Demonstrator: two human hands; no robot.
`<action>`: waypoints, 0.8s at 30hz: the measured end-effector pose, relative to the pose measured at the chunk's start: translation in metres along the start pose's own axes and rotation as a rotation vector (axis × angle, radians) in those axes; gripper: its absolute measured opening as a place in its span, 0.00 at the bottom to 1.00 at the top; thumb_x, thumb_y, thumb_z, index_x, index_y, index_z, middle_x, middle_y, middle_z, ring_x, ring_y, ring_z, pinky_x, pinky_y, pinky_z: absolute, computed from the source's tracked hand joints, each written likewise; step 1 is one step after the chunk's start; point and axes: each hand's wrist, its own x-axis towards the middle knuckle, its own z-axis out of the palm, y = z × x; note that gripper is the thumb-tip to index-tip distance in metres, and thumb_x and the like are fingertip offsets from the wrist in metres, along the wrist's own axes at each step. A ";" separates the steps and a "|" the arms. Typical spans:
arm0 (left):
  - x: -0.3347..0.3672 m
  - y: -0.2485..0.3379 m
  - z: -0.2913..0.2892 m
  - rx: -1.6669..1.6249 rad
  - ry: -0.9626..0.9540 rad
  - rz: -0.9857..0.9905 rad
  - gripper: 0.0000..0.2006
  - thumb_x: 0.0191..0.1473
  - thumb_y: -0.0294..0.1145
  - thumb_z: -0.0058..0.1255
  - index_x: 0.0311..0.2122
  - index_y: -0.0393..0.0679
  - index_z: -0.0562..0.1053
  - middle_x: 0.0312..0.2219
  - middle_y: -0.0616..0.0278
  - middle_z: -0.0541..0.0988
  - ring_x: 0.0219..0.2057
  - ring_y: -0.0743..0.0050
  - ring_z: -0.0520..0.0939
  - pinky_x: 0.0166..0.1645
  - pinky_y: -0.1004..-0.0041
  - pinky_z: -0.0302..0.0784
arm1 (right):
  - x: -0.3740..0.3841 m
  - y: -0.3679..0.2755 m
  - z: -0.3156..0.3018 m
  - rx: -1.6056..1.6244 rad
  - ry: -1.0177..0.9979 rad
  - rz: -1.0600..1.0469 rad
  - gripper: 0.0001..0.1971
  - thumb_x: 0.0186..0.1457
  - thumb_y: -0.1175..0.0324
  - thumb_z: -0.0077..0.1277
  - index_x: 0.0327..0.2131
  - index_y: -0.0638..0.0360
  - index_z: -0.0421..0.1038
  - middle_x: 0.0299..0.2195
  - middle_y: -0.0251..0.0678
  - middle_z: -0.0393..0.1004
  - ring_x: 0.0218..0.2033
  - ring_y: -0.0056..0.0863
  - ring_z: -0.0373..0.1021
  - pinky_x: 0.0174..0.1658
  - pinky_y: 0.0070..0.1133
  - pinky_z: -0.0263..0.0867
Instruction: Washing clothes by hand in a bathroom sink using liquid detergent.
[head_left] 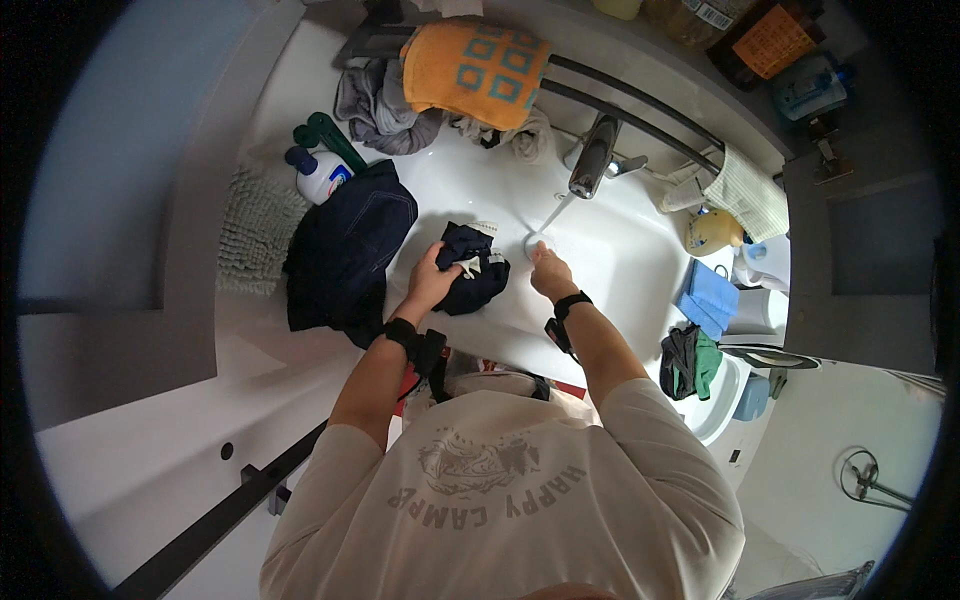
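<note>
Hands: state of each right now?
Left hand: closed, holding the dark cloth.
Right hand: at the running water; open or closed, can't tell.

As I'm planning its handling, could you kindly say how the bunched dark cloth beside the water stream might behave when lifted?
The dark cloth is probably floppy, being crumpled in folds. It could be heavy for its size if wet, with the water stream nearby; dampness isn't clear. Its irregular shape seems unlikely to roll.
</note>
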 end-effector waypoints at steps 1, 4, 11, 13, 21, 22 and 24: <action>-0.001 0.001 -0.002 -0.001 0.006 -0.005 0.25 0.38 0.36 0.53 0.45 0.40 0.64 0.38 0.45 0.72 0.41 0.50 0.72 0.44 0.66 0.67 | -0.001 -0.003 0.001 0.072 0.125 0.032 0.20 0.48 0.71 0.37 0.47 0.57 0.56 0.51 0.34 0.51 0.51 0.30 0.56 0.43 0.28 0.63; -0.004 0.000 -0.005 -0.055 -0.014 -0.054 0.25 0.39 0.35 0.53 0.45 0.39 0.64 0.39 0.45 0.71 0.42 0.50 0.71 0.45 0.66 0.66 | -0.009 -0.004 0.003 -0.082 0.164 -0.089 0.18 0.47 0.72 0.37 0.46 0.59 0.59 0.52 0.34 0.51 0.51 0.30 0.55 0.43 0.29 0.63; -0.007 0.007 -0.010 -0.010 -0.023 -0.047 0.25 0.39 0.34 0.53 0.45 0.39 0.64 0.39 0.45 0.71 0.42 0.50 0.71 0.45 0.65 0.66 | -0.018 -0.011 -0.014 -0.112 0.094 -0.082 0.20 0.48 0.72 0.37 0.48 0.56 0.57 0.52 0.33 0.50 0.53 0.29 0.53 0.47 0.36 0.59; -0.010 0.003 -0.012 -0.022 -0.012 -0.062 0.25 0.39 0.34 0.53 0.45 0.38 0.64 0.39 0.45 0.71 0.42 0.49 0.71 0.45 0.65 0.66 | -0.023 -0.023 -0.030 -0.111 -0.101 -0.069 0.27 0.45 0.73 0.35 0.53 0.59 0.50 0.59 0.38 0.39 0.58 0.35 0.46 0.52 0.33 0.55; -0.004 -0.007 0.000 -0.012 0.004 0.065 0.22 0.43 0.30 0.52 0.46 0.37 0.63 0.36 0.51 0.73 0.37 0.64 0.74 0.41 0.71 0.69 | -0.004 -0.007 -0.004 -0.092 0.015 -0.031 0.22 0.46 0.70 0.38 0.48 0.57 0.56 0.52 0.38 0.50 0.51 0.35 0.56 0.47 0.34 0.60; -0.005 -0.010 -0.001 -0.008 0.017 0.066 0.23 0.43 0.30 0.52 0.45 0.36 0.62 0.36 0.51 0.73 0.37 0.64 0.74 0.41 0.71 0.69 | -0.007 -0.012 -0.008 -0.084 0.078 -0.078 0.19 0.47 0.69 0.38 0.46 0.56 0.59 0.50 0.37 0.53 0.49 0.34 0.58 0.45 0.35 0.61; -0.004 -0.016 -0.003 -0.038 0.036 0.037 0.24 0.41 0.33 0.53 0.45 0.37 0.63 0.37 0.47 0.72 0.39 0.56 0.73 0.43 0.67 0.67 | -0.009 -0.018 -0.021 0.041 0.084 -0.044 0.19 0.46 0.69 0.40 0.46 0.56 0.59 0.48 0.38 0.56 0.47 0.35 0.59 0.44 0.32 0.62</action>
